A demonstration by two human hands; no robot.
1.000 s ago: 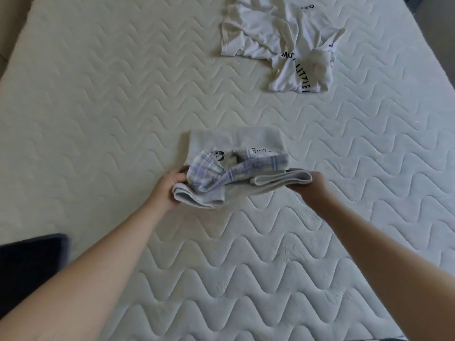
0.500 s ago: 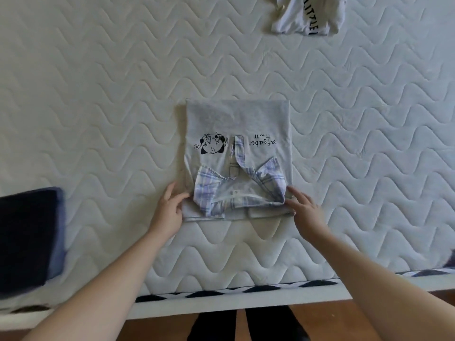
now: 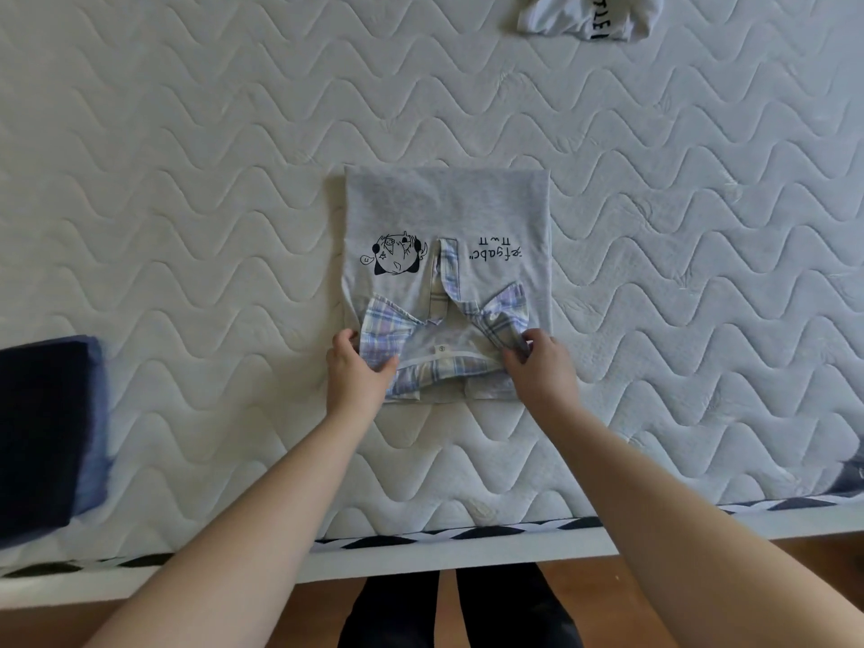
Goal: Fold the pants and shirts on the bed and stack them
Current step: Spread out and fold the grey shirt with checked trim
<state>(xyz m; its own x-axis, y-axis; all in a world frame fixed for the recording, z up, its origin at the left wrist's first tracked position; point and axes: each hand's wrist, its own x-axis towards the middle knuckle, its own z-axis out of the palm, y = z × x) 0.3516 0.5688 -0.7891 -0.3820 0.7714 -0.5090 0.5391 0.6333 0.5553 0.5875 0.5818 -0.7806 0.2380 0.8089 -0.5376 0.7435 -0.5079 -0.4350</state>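
- Left hand [image 3: 356, 372]: fingers curled round the left plaid collar point of the grey polo shirt [image 3: 446, 212], thumb on top of the cloth, pinching it.
- Right hand [image 3: 537, 367]: same on the other side, fingers curled and pinching the right plaid collar point.
- Plaid collar [image 3: 442, 348] sits between the two hands, spread open at the shirt's near edge; small round label visible inside the neck.
- Shirt lies flat on the mattress [image 3: 187, 226], folded to a rectangle running away from the hands. Cartoon print beyond the left hand, line of text beyond the right, placket between them.
- Dark blue folded garment [image 3: 46, 437], well out to the left of the left hand, near the mattress edge. Can't tell what kind.
- White T-shirt [image 3: 589, 16] with black lettering, crumpled, far beyond the right hand, cut by the frame top.
- Behind the hands: mattress edge, wooden floor [image 3: 795, 558], person's legs in dark trousers [image 3: 453, 610].
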